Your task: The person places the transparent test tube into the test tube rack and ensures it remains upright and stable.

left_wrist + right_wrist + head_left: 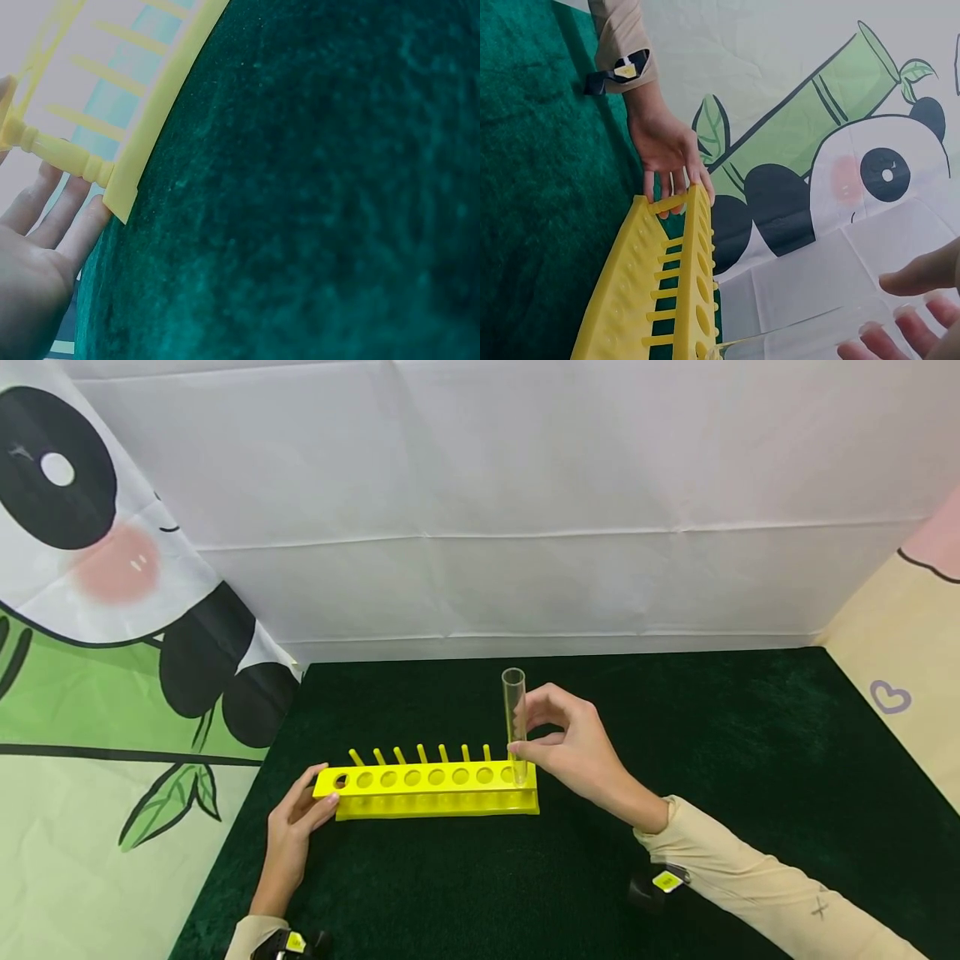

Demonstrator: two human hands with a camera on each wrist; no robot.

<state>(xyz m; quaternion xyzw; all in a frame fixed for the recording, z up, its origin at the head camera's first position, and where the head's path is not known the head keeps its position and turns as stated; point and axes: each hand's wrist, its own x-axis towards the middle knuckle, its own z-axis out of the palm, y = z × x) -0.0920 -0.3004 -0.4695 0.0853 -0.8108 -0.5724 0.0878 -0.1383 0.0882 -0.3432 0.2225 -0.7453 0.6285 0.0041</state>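
A yellow test tube rack (435,792) stands lengthwise on the dark green cloth, a row of round holes along its top and a row of pegs behind. At its left end my left hand (294,827) grips the top bar, thumb in front and fingers around the end. My right hand (573,743) pinches a clear glass test tube (514,702) between thumb and fingers at the rack's right end. The tube is upright, its mouth up and its lower end at the last hole on the right. In the right wrist view the tube's tip (727,349) meets the rack's hole row.
Green cloth (720,718) covers the table. A pale cloth wall (450,485) rises behind it, a panda-printed sheet (112,577) hangs on the left, and a cream sheet (900,693) on the right. Each wrist carries a small black device.
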